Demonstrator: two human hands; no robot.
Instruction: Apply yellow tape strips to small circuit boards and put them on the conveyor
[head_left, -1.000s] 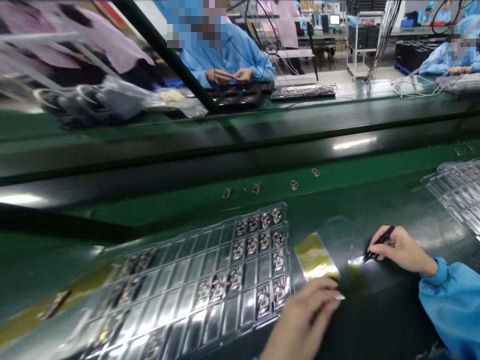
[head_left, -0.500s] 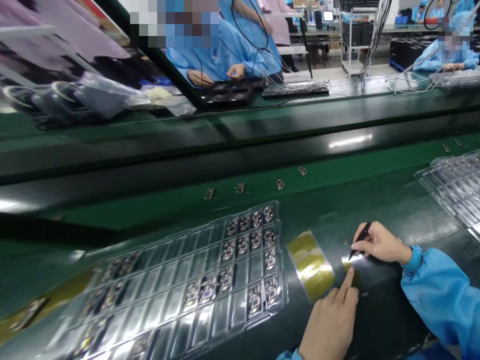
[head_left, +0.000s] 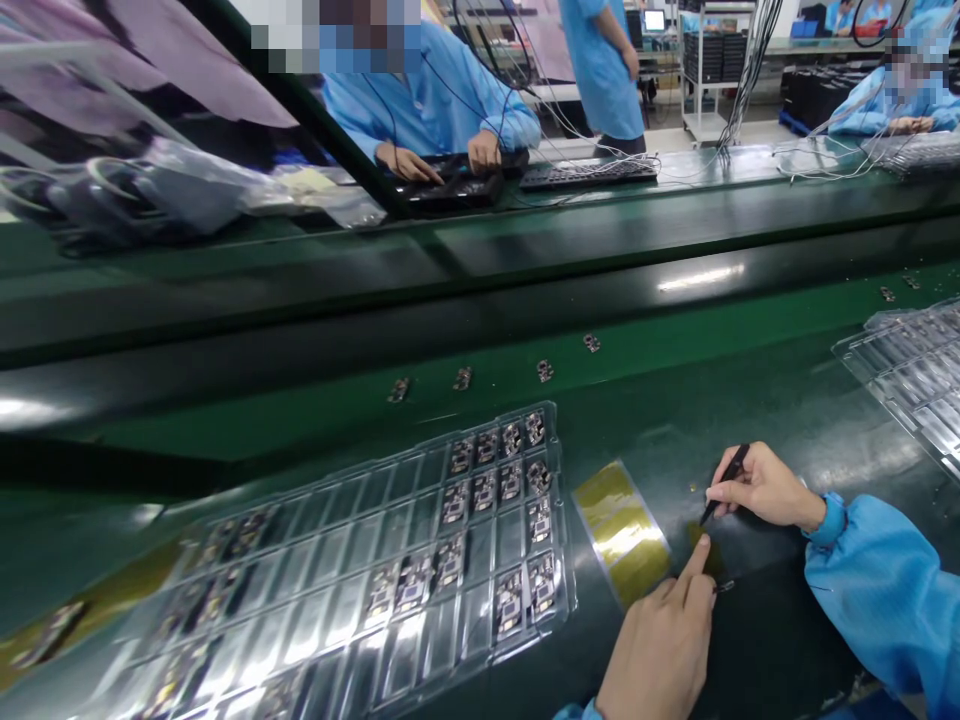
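Note:
My right hand (head_left: 761, 485) is closed round slim black tweezers (head_left: 736, 463), their tip pointing down at a small amber tape piece (head_left: 697, 530) on the dark green bench. On that piece rests the outstretched index finger of my left hand (head_left: 660, 645), its other fingers bent and holding nothing. Just left of both hands lies a backing sheet with amber tape strips (head_left: 622, 535). Further left, a clear plastic tray (head_left: 322, 560) has small circuit boards (head_left: 510, 600) in some of its compartments.
Several small boards (head_left: 544, 371) lie spaced along the green strip behind the tray. Another clear tray (head_left: 915, 375) is at the right edge. Across the line, a co-worker's hands (head_left: 484, 150) are over black parts. More amber sheet (head_left: 142, 580) lies at far left.
The boards on the green strip have shifted left. My tweezers' tip has moved slightly, and the bright glare on the small tape piece is gone. My left hand stays nearly still.

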